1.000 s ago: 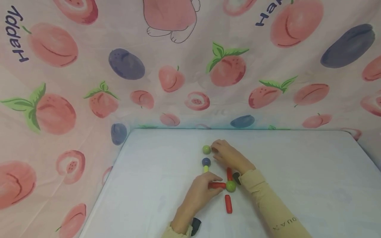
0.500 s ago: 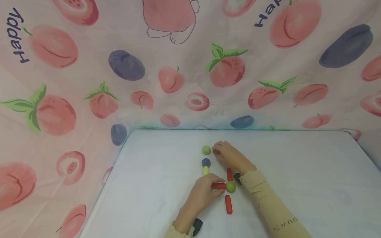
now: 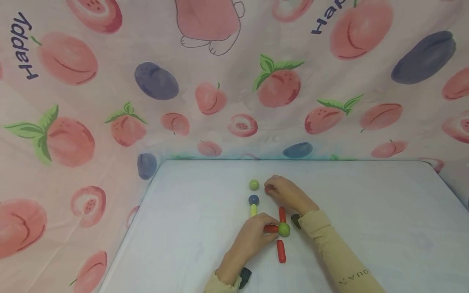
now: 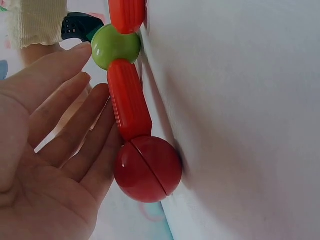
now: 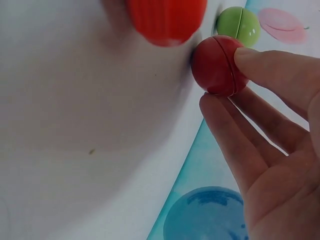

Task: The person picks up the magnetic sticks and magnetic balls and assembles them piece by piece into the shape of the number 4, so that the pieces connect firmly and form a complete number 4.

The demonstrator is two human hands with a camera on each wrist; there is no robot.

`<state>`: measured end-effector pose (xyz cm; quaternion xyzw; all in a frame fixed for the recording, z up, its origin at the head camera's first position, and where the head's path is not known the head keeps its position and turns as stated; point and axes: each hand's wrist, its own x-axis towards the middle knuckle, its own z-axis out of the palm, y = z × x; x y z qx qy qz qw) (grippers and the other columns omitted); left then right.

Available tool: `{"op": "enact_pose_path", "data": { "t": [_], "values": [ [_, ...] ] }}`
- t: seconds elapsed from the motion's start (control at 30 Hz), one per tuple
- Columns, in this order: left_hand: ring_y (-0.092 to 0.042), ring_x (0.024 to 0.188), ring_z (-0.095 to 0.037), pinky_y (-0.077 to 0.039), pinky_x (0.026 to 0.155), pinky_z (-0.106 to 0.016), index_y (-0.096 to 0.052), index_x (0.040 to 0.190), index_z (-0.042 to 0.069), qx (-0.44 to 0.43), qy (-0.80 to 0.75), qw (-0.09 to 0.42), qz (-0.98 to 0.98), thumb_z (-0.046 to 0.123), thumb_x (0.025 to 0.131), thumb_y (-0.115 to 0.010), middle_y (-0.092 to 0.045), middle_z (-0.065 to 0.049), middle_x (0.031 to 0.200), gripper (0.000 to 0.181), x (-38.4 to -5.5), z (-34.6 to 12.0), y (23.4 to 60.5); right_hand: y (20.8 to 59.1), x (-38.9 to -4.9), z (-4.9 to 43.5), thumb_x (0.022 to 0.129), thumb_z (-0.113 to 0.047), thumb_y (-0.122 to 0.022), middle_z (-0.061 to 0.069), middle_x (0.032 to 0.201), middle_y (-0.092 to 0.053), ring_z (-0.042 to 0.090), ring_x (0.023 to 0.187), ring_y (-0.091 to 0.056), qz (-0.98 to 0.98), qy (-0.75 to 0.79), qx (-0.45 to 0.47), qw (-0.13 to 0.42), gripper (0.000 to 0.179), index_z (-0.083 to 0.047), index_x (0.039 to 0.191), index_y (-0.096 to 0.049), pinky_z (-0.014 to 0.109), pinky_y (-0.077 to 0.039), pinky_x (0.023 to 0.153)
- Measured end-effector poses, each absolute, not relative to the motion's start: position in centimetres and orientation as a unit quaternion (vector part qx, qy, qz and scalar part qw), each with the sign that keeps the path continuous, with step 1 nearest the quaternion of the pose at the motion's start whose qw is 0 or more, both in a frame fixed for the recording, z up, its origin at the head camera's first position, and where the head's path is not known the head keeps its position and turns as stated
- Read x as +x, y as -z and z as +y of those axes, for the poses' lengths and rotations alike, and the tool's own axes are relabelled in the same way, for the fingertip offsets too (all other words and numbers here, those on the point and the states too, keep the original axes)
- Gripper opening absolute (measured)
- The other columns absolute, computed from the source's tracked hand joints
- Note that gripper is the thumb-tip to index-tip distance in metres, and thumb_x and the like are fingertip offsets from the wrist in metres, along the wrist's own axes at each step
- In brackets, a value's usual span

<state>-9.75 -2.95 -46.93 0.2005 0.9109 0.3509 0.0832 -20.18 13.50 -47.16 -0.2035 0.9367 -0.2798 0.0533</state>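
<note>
My right hand (image 3: pixel 287 195) pinches a red ball (image 5: pixel 215 65) between thumb and fingertips, low over the table. Just left of it sits a light green ball (image 3: pixel 254 184). The left hand (image 3: pixel 253 236) arches over a red rod (image 3: pixel 271 228), with relaxed fingers beside it. That rod runs between a green ball (image 3: pixel 283 229) and another red ball (image 4: pixel 148 169), which the left hand hides in the head view. From the same green ball a second red rod (image 3: pixel 282 214) points away. A loose red rod (image 3: pixel 281 251) lies nearer the front.
A blue ball (image 3: pixel 253 200) with a yellow rod (image 3: pixel 253 210) stands left of centre, the rod's near end hidden by the left hand. The white table (image 3: pixel 384 228) ends at a fruit-print cloth (image 3: pixel 234 81) at the back. Dark wrist cameras sit under both wrists.
The right hand has shifted slightly right and nearer, away from the far green ball, bringing the red ball into sight. My left hand has slid slightly right along the rod.
</note>
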Motion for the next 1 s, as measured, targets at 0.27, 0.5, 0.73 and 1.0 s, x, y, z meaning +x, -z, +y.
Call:
{"op": "enact_pose_path", "data": {
  "t": [0.27,0.5,0.73,1.0],
  "values": [
    [-0.06,0.092,0.001,-0.05,0.083,-0.017,-0.075,0.11,0.018,0.22,-0.34,0.075,0.911,0.022,0.083,-0.081,-0.071,0.008,0.103,0.028,-10.0,-2.6,47.2,46.9,-20.1,13.6,0.092,-0.012,-0.071,-0.001,0.102,-0.067,0.019,0.104,-0.064,0.936,0.28,-0.206,0.061,0.019,-0.009,0.111,-0.071,0.04,-0.052,0.098],
    [-0.061,0.092,0.001,-0.049,0.08,-0.017,-0.076,0.111,0.019,0.231,-0.325,0.071,0.914,0.025,0.085,-0.079,-0.073,0.007,0.105,0.027,-10.3,-2.1,47.5,46.9,-20.0,13.6,0.093,-0.014,-0.07,0.0,0.106,-0.068,0.02,0.11,-0.063,0.937,0.287,-0.179,0.082,0.021,-0.01,0.114,-0.07,0.042,-0.051,0.1],
    [-0.054,0.082,0.003,-0.047,0.074,-0.016,-0.076,0.114,0.021,0.232,-0.324,0.082,0.914,0.027,0.087,-0.077,-0.074,0.009,0.103,0.028,-10.5,-1.8,47.7,46.9,-19.9,14.0,0.094,-0.015,-0.069,0.0,0.108,-0.068,0.022,0.112,-0.063,0.938,0.296,-0.16,0.088,0.02,-0.011,0.113,-0.07,0.043,-0.05,0.101],
    [-0.056,0.086,0.004,-0.05,0.082,-0.017,-0.076,0.114,0.021,0.222,-0.364,0.094,0.9,0.026,0.086,-0.077,-0.074,0.009,0.108,0.028,-10.6,-1.9,48.0,46.9,-19.8,14.3,0.094,-0.017,-0.069,-0.001,0.107,-0.068,0.023,0.114,-0.063,0.936,0.305,-0.146,0.096,0.023,-0.012,0.116,-0.07,0.045,-0.05,0.101]
  ]
}}
